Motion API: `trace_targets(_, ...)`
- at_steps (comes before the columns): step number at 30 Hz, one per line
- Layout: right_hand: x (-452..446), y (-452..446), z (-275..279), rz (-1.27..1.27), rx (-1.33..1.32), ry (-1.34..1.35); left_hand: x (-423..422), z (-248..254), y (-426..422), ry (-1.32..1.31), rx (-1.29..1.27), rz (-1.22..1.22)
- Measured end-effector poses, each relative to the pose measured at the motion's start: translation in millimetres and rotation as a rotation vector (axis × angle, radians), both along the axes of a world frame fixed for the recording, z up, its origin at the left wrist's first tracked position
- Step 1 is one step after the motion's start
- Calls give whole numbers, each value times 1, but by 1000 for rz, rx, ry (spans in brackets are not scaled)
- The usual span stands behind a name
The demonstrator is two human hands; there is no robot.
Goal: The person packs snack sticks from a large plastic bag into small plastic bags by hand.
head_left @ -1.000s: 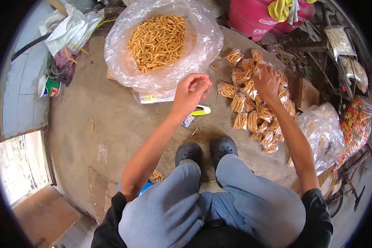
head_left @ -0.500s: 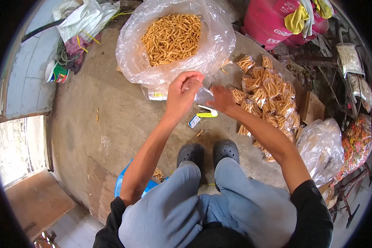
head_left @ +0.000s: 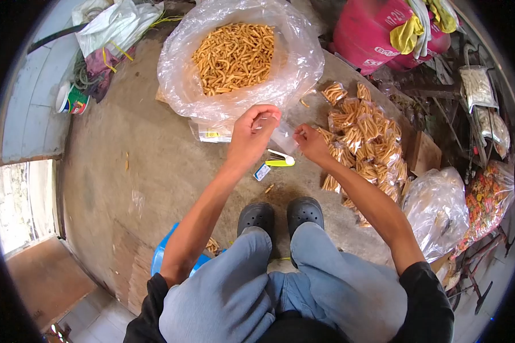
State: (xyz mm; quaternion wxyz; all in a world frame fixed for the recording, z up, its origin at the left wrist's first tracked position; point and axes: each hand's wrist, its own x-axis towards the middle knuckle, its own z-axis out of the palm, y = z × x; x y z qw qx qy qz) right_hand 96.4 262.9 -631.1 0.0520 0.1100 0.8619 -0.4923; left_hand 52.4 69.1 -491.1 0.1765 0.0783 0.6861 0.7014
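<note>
My left hand is curled closed in front of the big sack, gripping a small clear plastic bag at its upper end. My right hand pinches at the bag's other side, its fingers pressed together. Just ahead, a large clear plastic sack stands wide, with brown stick snacks heaped inside. On the floor below my hands lie a yellow-green and white tool and a small blue and white box. Filled snack packets are piled to the right of my right hand.
Pink barrels with cloths stand at the back right. A crumpled clear plastic bag and a bag of colourful bits lie at the right. Something blue sits by my left arm; a white-green bucket is far left.
My right hand has closed from spread fingers to a pinch at the small bag. My left hand keeps its hold. The whole view has shifted slightly.
</note>
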Motion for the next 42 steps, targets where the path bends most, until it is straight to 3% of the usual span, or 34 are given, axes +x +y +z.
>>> trace_targets(3, 0, 7, 6, 32, 58, -65, 0, -5, 0, -2, 15, -1)
trace_targets(5, 2, 9, 13, 109, 237, -205, -1, -8, 0, 3, 7, 0)
trace_targets(9, 9, 9, 2, 167, 342, -36, -2, -11, -1, 2, 9, -14)
trace_targets(14, 10, 12, 15, -68, 100, 182, -1, -9, -5, 16, -9, -36)
trace_targets(18, 7, 30, 42, -106, -27, 120, 1, -5, -7, -3, -137, -161)
trace_targets(20, 5, 43, 62, -124, -223, -55, 3, -1, -6, -9, -107, -187)
trace_targets(22, 4, 54, 84, -41, -222, -5, 6, 10, -5, -16, -78, -216)
trace_targets(24, 6, 58, 128, 102, -242, -95, 8, 31, -2, 278, -9, -211)
trace_targets(25, 9, 50, 152, 123, -224, -81, 6, 39, 0, 279, -8, -212)
trace_targets(27, 13, 40, 185, 203, -222, -78, 2, 52, 6, 832, -187, -212)
trace_targets(28, 14, 35, 199, 285, -221, -74, 3, 55, 8, 836, -188, -211)
trace_targets(31, 12, 19, 221, 299, -141, 21, 5, 59, 11, 619, -27, -323)
trace_targets(33, 9, 11, 226, 285, -55, 136, 3, 57, 9, 158, 142, -393)
trace_targets(34, 6, 8, 230, 290, -59, 140, 2, 58, 7, 161, 136, -389)
trace_targets(36, 2, 4, 236, 304, 12, 62, 1, 60, 4, -106, 274, -342)
trace_targets(40, -6, -5, 231, 164, -141, 83, -2, 57, -3, -73, 186, -225)
trace_targets(42, -10, -11, 234, 43, -335, 226, 0, 57, -6, -48, 214, -121)
